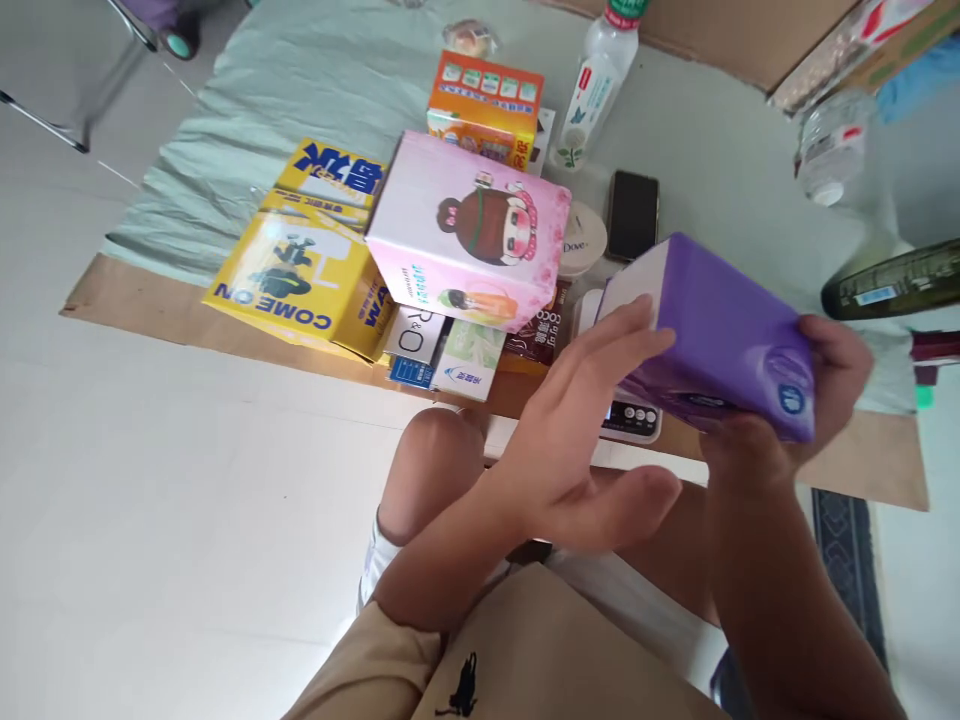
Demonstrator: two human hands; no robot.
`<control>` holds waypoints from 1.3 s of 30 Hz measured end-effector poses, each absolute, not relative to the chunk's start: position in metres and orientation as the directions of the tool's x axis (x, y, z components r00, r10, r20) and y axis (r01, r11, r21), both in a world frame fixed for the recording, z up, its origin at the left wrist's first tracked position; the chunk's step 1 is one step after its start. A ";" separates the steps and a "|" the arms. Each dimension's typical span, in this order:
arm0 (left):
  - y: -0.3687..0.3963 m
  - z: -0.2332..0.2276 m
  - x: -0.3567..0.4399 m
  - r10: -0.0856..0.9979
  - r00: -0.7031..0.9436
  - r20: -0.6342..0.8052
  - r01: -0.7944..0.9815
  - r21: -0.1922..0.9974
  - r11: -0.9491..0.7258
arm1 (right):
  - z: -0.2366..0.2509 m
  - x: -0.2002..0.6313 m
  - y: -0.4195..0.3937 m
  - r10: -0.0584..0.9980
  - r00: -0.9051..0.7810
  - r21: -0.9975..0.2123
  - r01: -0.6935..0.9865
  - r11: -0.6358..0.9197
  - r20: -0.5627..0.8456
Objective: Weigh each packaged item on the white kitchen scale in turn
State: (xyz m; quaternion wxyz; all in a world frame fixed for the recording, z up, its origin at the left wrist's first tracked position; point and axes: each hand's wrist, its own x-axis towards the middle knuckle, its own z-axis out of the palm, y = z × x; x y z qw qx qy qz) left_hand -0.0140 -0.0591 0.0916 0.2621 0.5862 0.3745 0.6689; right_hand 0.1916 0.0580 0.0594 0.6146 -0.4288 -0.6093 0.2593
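Observation:
A purple tissue pack is held up over a small white digital scale. My right hand grips the pack's right end. My left hand has its fingers spread, the fingertips touching the pack's left end and the thumb below. To the left, a pink box with a cartoon girl rests on top of smaller boxes.
A yellow "COME ON" box, an orange box, a plastic bottle, a black phone and a Dove container lie on the pale green cloth. A dark green bottle pokes in from the right.

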 end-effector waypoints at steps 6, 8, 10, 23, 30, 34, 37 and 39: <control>-0.080 0.102 -0.049 0.650 -0.524 0.551 0.011 0.767 -0.641 | 0.129 0.121 0.071 0.681 0.005 -0.677 0.113 0.727 0.732; -0.085 0.105 -0.061 0.605 -0.617 0.503 0.047 0.792 -0.609 | 0.145 0.094 0.071 0.708 -0.032 -0.703 0.092 0.705 0.706; -0.088 0.108 -0.073 0.523 -0.694 0.495 0.105 0.788 -0.607 | 0.159 0.068 0.072 0.755 -0.079 -0.749 0.090 0.656 0.651; -0.114 0.092 -0.137 0.216 -0.902 0.374 0.263 0.872 -0.413 | 0.222 -0.098 0.106 0.194 -0.916 -0.641 -0.084 0.763 0.350; -0.109 0.088 -0.136 0.269 -0.861 0.431 0.288 0.851 -0.440 | 0.232 -0.117 0.097 0.347 -0.938 -0.838 0.179 0.515 0.013; -0.110 0.086 -0.135 0.292 -0.843 0.451 0.322 0.859 -0.397 | 0.237 -0.129 0.101 0.297 -0.947 -0.818 0.267 0.510 -0.124; -0.109 0.084 -0.136 0.282 -0.811 0.513 0.378 0.827 -0.416 | 0.237 -0.141 0.100 0.275 -0.950 -0.807 0.276 0.521 -0.147; -0.109 0.084 -0.137 0.283 -0.783 0.555 0.427 0.809 -0.405 | 0.232 -0.141 0.092 0.299 -0.933 -0.829 0.324 0.456 -0.200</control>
